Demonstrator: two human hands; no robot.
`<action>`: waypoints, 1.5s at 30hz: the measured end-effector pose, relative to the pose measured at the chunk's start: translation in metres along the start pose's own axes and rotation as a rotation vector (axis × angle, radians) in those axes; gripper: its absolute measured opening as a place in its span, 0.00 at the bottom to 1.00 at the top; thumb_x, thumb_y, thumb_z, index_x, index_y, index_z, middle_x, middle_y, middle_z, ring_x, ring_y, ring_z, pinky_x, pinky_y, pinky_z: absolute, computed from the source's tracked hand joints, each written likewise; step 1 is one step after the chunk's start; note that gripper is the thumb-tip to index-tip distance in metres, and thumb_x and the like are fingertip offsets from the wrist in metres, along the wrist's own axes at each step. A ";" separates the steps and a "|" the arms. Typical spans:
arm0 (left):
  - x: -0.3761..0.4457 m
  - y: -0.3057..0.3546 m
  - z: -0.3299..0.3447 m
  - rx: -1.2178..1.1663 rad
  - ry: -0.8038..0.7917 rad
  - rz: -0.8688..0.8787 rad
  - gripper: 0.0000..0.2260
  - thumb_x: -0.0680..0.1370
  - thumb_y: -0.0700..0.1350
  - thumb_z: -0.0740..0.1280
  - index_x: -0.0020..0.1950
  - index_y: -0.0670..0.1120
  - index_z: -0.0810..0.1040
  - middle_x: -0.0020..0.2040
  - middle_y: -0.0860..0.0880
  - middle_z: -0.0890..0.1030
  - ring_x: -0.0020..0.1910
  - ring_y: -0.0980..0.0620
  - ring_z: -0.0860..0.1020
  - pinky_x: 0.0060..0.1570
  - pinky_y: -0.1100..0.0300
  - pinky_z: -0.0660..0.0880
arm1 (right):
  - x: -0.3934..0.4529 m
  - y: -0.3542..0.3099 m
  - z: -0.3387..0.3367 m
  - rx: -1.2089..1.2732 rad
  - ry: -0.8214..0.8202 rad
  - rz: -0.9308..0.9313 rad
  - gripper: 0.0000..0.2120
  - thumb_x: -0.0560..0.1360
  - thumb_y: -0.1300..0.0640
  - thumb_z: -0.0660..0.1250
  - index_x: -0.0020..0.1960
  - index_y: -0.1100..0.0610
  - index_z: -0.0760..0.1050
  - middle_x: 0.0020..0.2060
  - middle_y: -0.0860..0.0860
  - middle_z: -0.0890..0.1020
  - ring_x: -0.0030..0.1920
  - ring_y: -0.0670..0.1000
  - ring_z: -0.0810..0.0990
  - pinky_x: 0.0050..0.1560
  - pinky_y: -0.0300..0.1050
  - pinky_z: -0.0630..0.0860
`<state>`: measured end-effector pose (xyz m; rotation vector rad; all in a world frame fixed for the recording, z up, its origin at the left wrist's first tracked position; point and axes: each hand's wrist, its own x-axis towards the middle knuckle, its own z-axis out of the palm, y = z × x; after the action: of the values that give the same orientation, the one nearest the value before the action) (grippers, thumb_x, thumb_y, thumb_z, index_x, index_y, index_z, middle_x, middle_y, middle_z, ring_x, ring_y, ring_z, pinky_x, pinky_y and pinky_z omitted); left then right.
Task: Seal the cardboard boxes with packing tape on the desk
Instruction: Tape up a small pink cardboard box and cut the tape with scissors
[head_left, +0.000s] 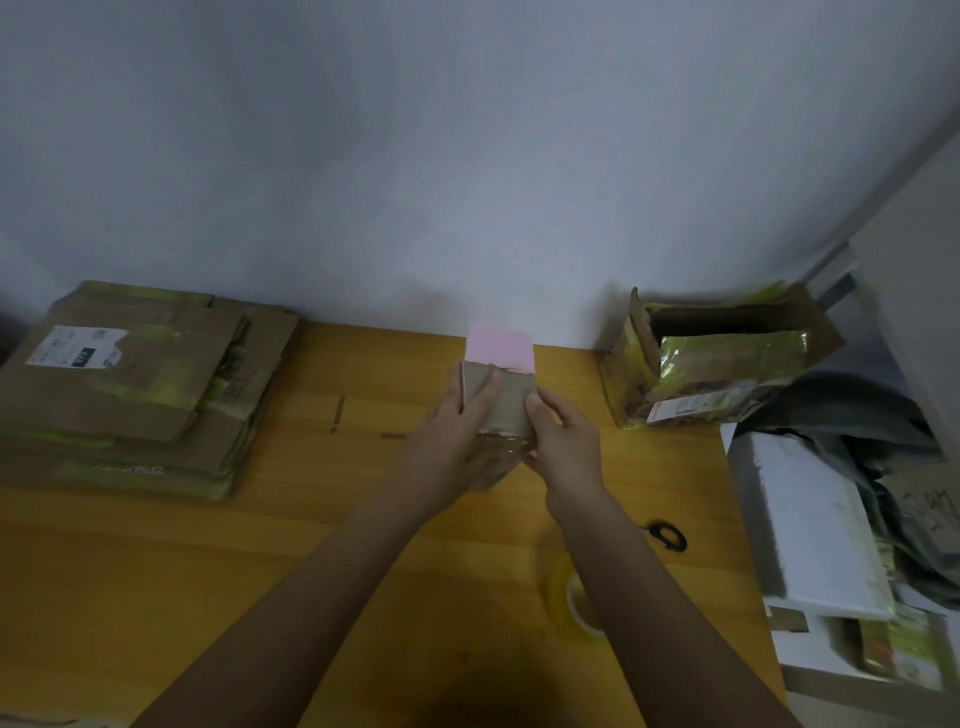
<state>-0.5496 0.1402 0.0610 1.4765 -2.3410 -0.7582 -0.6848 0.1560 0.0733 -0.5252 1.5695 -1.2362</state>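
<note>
Both hands meet at the middle of the wooden desk (156, 561), clamped on 1 small cardboard box (506, 397) that stands on end toward 12 o'clock from the person. The left hand (452, 441) grips the box's left side, its fingers (480, 389) laid up across the brown face; the right hand (563, 441) pinches the box's right edge, fingers curled around it. A pink patch (500, 349) covers the upper part of the box, and whether it is a flap or a label cannot be told. Clear film shows faintly below the box between the 2 hands; the blur hides what it is. At 9 o'clock lies a stack of flattened cardboard boxes (135, 389), the top one bearing a white label (75, 347). At 2 o'clock an open cardboard box (727, 358) wrapped in yellowish tape stands against the wall. A roll of packing tape (563, 603) lies at 5 o'clock, partly hidden under the right forearm, and black-handled scissors (667, 535) rest just beyond it at 4 o'clock. Off the desk's right edge sit a white foam block (810, 525) and dark cloth (852, 415).
</note>
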 end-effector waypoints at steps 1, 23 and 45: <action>-0.001 -0.006 0.004 -0.056 0.053 0.019 0.37 0.79 0.52 0.64 0.78 0.55 0.42 0.79 0.44 0.41 0.71 0.42 0.67 0.58 0.50 0.75 | 0.003 -0.006 0.001 -0.069 -0.039 -0.028 0.07 0.82 0.52 0.62 0.54 0.48 0.79 0.54 0.50 0.82 0.54 0.52 0.81 0.55 0.55 0.80; 0.003 -0.073 0.061 -0.765 0.097 -0.715 0.36 0.77 0.63 0.60 0.79 0.50 0.51 0.71 0.47 0.70 0.66 0.45 0.71 0.63 0.50 0.71 | 0.052 0.076 -0.049 -0.222 -0.080 -0.034 0.35 0.77 0.60 0.70 0.78 0.48 0.57 0.67 0.46 0.70 0.64 0.52 0.74 0.46 0.53 0.83; 0.134 -0.070 0.137 -0.068 0.216 -0.060 0.13 0.81 0.48 0.61 0.64 0.48 0.77 0.74 0.38 0.61 0.71 0.36 0.59 0.68 0.42 0.62 | 0.032 0.163 -0.145 -0.856 -0.029 -0.137 0.10 0.76 0.54 0.70 0.42 0.54 0.69 0.36 0.51 0.73 0.36 0.52 0.73 0.36 0.49 0.70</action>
<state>-0.6230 0.0352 -0.0980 1.5238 -2.1001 -0.6506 -0.7872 0.2562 -0.0945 -1.1940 2.0302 -0.5877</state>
